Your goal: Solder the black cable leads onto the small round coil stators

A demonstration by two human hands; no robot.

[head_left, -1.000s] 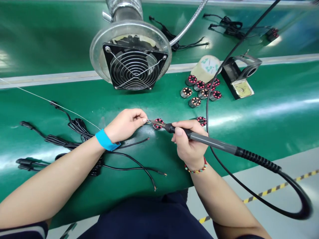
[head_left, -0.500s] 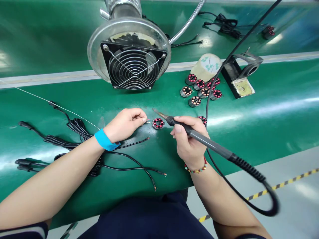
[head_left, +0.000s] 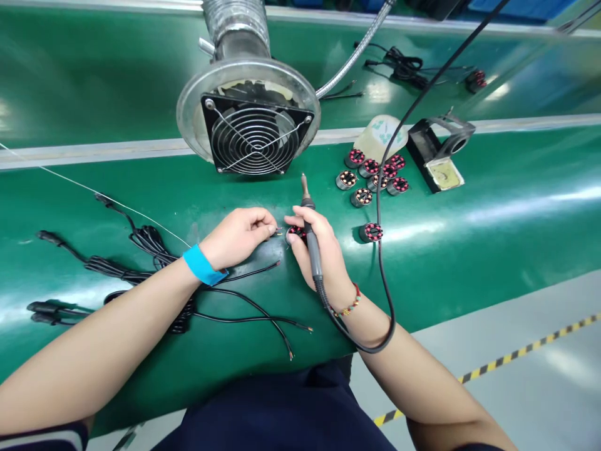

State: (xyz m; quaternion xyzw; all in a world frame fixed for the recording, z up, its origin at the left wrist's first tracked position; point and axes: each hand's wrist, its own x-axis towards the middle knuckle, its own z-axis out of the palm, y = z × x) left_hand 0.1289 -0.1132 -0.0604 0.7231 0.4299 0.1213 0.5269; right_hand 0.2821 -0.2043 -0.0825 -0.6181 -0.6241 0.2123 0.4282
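My left hand (head_left: 240, 238), with a blue band at its wrist, pinches a cable end; its thin bare wires (head_left: 280, 232) stick out past the fingertips. Just right of them a small motor stator (head_left: 293, 234) with red windings sits on the green bench, partly hidden by my right hand (head_left: 328, 254). The thumb and a fingertip of that hand are at the stator's edges. A soldering iron (head_left: 312, 245) lies across the same hand, held with its tip pointing up and away from me, clear of the stator. Its cord loops over my right wrist.
Several stators (head_left: 361, 198) stand at the right, one more (head_left: 371, 232) nearer, beside the iron's cord. Behind are a pale roll (head_left: 381, 136) and an iron stand (head_left: 429, 156). A fume fan (head_left: 256, 141) hangs ahead. Black cables (head_left: 154, 244) lie around my left forearm.
My right hand has moved left to the stator, and the soldering iron has swung from pointing left to pointing away from me. My left hand has stayed nearly still. The view has tilted slightly.
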